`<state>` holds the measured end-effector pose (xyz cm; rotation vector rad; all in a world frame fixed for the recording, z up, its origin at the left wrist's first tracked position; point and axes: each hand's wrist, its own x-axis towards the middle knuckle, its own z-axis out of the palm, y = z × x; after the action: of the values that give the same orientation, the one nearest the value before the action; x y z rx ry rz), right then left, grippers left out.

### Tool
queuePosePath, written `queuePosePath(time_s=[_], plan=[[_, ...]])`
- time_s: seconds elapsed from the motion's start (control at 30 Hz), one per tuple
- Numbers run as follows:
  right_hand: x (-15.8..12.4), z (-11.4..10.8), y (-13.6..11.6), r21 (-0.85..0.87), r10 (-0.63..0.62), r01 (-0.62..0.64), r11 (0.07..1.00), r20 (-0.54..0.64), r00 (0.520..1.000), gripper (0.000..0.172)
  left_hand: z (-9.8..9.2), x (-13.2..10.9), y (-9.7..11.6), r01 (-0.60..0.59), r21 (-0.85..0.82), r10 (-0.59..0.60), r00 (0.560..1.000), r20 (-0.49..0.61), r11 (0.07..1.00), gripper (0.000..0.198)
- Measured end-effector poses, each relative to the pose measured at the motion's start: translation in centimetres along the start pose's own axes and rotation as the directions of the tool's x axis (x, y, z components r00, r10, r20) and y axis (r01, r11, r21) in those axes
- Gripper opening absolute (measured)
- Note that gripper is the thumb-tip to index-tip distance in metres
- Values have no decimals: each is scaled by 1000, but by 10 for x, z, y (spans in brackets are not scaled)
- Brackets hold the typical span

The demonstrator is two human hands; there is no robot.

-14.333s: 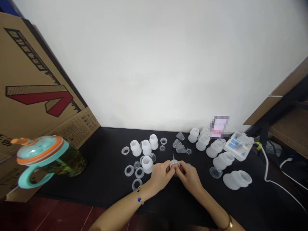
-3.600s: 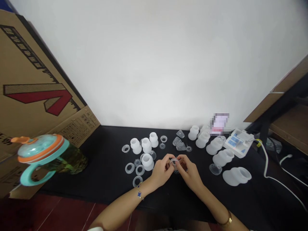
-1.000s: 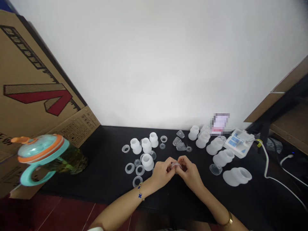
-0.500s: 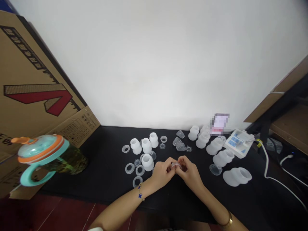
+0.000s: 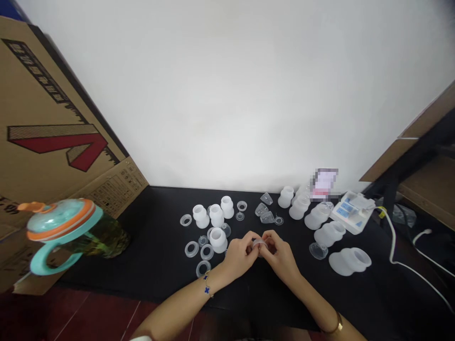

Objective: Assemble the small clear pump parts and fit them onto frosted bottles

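Observation:
My left hand and my right hand meet over the black table, both with closed fingers. Between their fingertips is a small translucent ring, partly hidden by the thumbs. Left of my hands lie several loose clear rings and a white bottle with an open neck. More open white bottles stand just behind. Beyond my right hand are several clear caps and a small ring with a stem.
Several frosted bottles form a slanting row on the right, by a clear disc. Behind them sits a white device with a cable. A drink jug and a cardboard box stand on the left. A white wall borders the back.
Both hands stay in nearly the same place, still pinching the ring, which shows only a very slight turn. The things on the table have not moved.

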<state>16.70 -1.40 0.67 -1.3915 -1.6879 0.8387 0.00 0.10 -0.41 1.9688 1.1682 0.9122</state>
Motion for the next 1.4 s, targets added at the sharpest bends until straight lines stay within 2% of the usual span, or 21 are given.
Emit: queuePosePath(time_s=[0.47,1.03,1.4], plan=[[0,-1,1,-2,-34,34,999,26,999,19,-5,2,3,54,-94,-52,998,24,994,23],[-1,-1,-2,-15,-28,28,999,26,999,20,-4,3,6,55,-43,-56,998,-17,998,19],[-1,1,0,41,-36,36,998,5,999,30,-5,2,7,150,-248,-157,988,-7,957,24]])
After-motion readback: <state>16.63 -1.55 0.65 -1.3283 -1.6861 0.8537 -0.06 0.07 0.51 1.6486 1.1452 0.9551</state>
